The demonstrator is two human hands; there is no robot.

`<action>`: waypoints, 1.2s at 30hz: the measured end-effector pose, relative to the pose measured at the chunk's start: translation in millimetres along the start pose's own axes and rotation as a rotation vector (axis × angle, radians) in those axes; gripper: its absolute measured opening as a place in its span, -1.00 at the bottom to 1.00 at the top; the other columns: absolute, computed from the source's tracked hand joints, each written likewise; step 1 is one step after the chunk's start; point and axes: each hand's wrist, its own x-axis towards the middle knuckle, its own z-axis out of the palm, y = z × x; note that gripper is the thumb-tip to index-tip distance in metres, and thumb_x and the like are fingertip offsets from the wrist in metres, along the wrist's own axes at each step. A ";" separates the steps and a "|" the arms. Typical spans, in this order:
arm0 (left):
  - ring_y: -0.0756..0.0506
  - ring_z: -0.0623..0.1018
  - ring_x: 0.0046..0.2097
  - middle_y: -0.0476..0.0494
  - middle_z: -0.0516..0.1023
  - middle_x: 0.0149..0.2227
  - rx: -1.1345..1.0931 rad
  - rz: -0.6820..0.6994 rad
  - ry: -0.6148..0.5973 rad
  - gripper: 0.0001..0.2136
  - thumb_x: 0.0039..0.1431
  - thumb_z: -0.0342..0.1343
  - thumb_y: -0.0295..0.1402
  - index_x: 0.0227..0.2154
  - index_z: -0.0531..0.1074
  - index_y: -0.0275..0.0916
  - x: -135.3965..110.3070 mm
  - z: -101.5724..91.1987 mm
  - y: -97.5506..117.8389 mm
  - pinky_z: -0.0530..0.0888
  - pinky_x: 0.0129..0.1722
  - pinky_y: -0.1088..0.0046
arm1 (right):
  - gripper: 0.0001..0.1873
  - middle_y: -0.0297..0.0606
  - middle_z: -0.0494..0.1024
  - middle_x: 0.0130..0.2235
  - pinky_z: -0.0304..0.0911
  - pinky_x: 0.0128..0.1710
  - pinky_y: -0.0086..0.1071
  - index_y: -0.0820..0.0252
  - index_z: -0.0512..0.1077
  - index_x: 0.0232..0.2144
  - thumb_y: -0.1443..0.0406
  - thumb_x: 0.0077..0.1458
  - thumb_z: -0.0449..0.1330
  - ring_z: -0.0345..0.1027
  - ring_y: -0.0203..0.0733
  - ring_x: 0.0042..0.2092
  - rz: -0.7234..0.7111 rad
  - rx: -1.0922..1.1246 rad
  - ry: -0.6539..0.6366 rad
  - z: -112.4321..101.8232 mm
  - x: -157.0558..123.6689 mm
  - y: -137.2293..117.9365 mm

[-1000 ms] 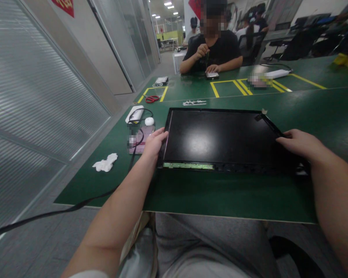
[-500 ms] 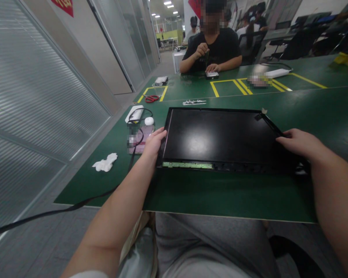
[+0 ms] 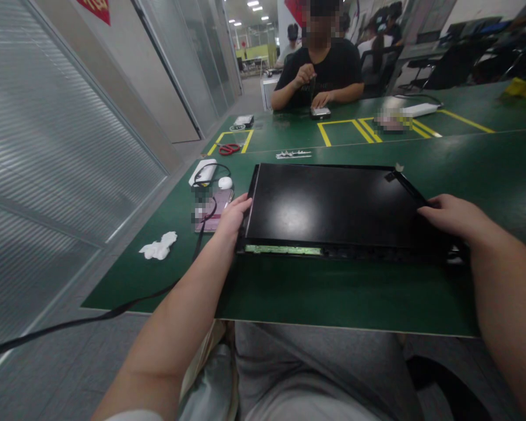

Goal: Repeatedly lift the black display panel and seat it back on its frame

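A black display panel (image 3: 328,204) with a glossy screen faces up in front of me. It is set in a dark frame, and a green circuit board strip (image 3: 283,250) shows along its near edge at the left. My left hand (image 3: 234,217) grips the panel's left side, with the fingers partly hidden. Around the right side my right hand (image 3: 453,213) is closed, its thumb on top and the other fingers out of sight beneath. A small pale tab (image 3: 398,168) sticks up at the far right corner.
On the green table (image 3: 342,298) to the left lie crumpled tissue (image 3: 159,246), a phone (image 3: 214,213), a white power bank (image 3: 203,173), a white earbud case (image 3: 225,183) and red scissors (image 3: 229,149). Small white strips (image 3: 293,155) lie behind the panel. A co-worker (image 3: 318,76) sits opposite, handling a small drive (image 3: 320,113).
My hands and the panel stay almost where they were. Across the table, the co-worker's lower hand has lifted slightly on the small drive.
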 end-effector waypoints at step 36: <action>-0.18 0.64 -0.14 -0.16 0.65 -0.27 0.041 0.119 -0.099 -0.60 -0.02 0.37 -0.33 -0.09 0.50 -0.28 -29.6 21.1 10.5 0.55 -0.16 0.38 | -0.45 0.04 0.56 -0.08 0.34 -0.17 -0.14 0.24 0.46 0.01 0.06 0.05 0.11 0.46 0.10 -0.12 -0.037 -0.008 0.029 6.4 6.8 5.4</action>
